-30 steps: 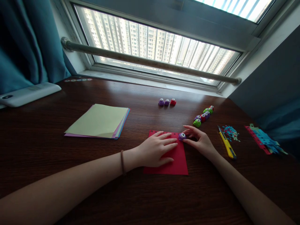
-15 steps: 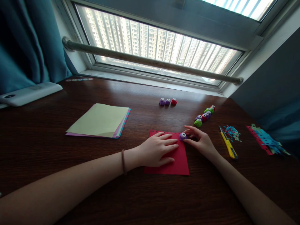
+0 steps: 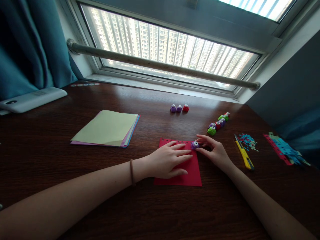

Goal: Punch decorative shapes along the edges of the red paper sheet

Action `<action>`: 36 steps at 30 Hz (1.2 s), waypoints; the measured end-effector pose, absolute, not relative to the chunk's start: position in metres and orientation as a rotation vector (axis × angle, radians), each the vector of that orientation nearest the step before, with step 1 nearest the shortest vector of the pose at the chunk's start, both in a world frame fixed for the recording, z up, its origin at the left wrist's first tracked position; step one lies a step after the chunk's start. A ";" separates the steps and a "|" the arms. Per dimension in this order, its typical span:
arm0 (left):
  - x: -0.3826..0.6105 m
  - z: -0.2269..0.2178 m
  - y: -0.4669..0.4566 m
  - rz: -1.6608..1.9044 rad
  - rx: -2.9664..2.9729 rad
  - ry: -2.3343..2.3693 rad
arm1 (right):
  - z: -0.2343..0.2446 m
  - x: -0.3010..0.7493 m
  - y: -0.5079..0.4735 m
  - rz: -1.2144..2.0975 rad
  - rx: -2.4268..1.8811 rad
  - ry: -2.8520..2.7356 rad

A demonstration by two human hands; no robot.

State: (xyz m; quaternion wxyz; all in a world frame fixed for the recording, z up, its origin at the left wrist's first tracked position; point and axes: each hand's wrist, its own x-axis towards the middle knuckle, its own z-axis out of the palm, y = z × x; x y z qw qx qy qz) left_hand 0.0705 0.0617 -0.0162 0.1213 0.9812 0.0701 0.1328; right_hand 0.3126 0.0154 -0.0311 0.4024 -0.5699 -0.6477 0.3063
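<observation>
Taking twelve o'clock as the window side, the red sheet [image 3: 193, 171] lies on the tabletop [image 3: 150, 210], with a row of small holes [image 3: 174, 141] along its twelve o'clock edge. The left hand [image 3: 168, 160] is laid open across it, fingers spread towards three o'clock and gripping nothing. The right hand [image 3: 214, 151] pinches a purple punch [image 3: 194, 145] between thumb and fingers at the sheet's one o'clock corner; whether the paper sits inside its slot, I cannot tell.

The likeliest trouble would be slipping: if the left palm's pressure eased, the loose sheet could turn under a push from the punch, and a hole might come out crooked or run into its neighbour. An uneven pinch could tilt the punch and crease or tear the corner. The left fingertips lie near the punch, so they could get in its way.

The yellow cutter [image 3: 244, 155] lies at three o'clock from the right hand, its blade apparently bared; a careless sweep that way could nick skin or scatter the paper bits [image 3: 247, 141] just beside it. A reach towards twelve o'clock could knock the slanting line of punches [image 3: 218, 124] askew
</observation>
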 end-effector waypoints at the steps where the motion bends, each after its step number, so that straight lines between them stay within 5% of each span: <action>1: 0.070 -0.016 0.062 0.388 2.866 0.204 | -0.031 0.312 0.015 0.770 -1.442 -1.639; 36: 0.067 -0.011 0.057 0.342 2.808 0.031 | -0.031 0.311 0.015 0.827 -1.418 -1.570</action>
